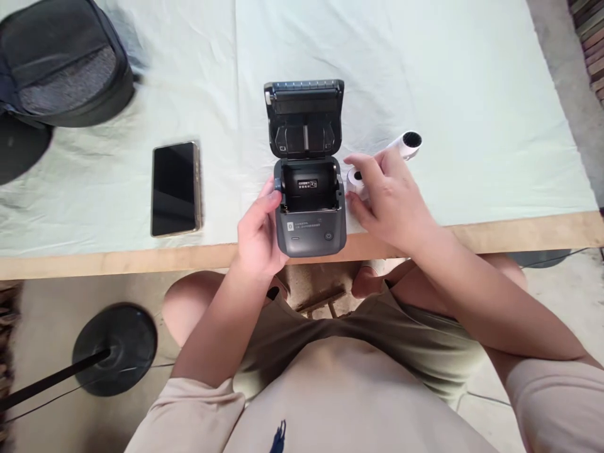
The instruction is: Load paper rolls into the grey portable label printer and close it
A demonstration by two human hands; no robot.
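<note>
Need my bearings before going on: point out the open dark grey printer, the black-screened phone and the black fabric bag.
Dark grey printer (306, 236): head view, front casing.
Black-screened phone (173, 190): head view, screen.
Black fabric bag (56, 47): head view, upper side.

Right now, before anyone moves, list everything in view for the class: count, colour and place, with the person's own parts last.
printer: 1, dark grey, centre, lid up
rolls: 2, white, right of printer
phone: 1, black screen, left
bag: 1, black, top left
cloth: 1, pale green, over table
table: 1, light brown edge, across middle
round base: 1, black, floor, lower left
stack: 1, reddish-brown, top right
shirt: 1, beige, bottom
shorts: 1 pair, olive, above shirt
tassel: 1, dark blue, bottom
hands: 2, left holding printer, right at nearer roll
</note>
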